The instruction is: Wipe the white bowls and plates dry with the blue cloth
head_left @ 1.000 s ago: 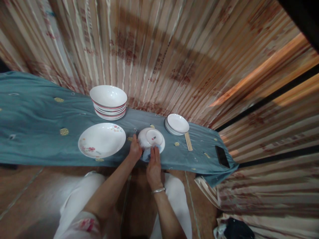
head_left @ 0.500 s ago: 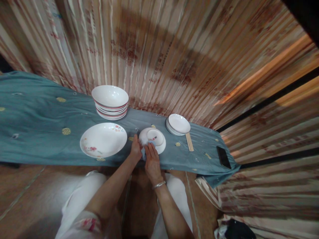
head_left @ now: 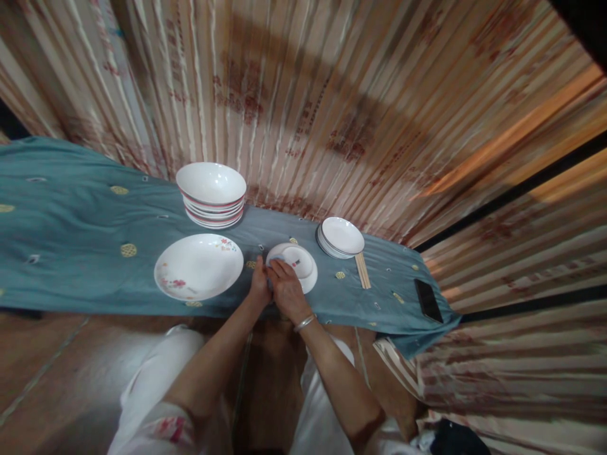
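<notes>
A small white dish is turned bottom up over the near edge of the table, its foot ring and a small mark showing. My left hand grips the dish at its left rim, thumb up. With my right hand I press a light blue cloth against the left part of the dish's underside. The fingers cover most of the cloth. To the left lies a large oval plate with flower prints. A stack of small white dishes stands at the right.
Several red-rimmed bowls are stacked at the back left. Wooden chopsticks lie beside the small stack, and a black phone lies near the right end. A green cloth covers the narrow table, with a curtain close behind.
My right hand has slid up and left across the dish's underside with the cloth. The left hand keeps its hold at the rim. Other things lie as before.
</notes>
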`<state>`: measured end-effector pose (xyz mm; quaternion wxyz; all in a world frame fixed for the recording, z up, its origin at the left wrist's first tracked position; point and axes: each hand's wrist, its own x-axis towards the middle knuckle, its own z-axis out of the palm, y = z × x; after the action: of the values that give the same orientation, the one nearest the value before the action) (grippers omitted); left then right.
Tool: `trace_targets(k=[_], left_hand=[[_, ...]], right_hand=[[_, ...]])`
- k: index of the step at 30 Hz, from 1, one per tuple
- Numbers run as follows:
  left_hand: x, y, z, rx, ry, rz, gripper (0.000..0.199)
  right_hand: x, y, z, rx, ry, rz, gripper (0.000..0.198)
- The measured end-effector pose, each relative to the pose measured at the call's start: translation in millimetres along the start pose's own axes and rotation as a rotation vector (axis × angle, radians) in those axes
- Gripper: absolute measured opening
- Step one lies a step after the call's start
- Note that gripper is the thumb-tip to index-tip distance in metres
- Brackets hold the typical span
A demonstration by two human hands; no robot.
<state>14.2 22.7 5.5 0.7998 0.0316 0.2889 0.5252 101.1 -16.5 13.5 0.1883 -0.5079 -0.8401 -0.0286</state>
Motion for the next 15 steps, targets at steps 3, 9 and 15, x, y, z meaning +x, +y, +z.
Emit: trace_targets(k=[3,9,15], left_hand=[[-3.9,-0.3,4.7,-0.036,0.059,-0.025,0.045],[-8.0,-0.7,11.6,-0.103,0.072,-0.031,0.04],[1.8,-6.2,6.4,-0.182,0.055,0.059,0.034]], right_hand=[[11.8,0.8,-4.2,-0.009,-0.04,-0.034,0.031],[32.8,3.3,-8.0,-0.067,-0.102,-0.052,0.023],[50.3,6.1,-13.2,-0.109,-0.192,-0.022,0.025]])
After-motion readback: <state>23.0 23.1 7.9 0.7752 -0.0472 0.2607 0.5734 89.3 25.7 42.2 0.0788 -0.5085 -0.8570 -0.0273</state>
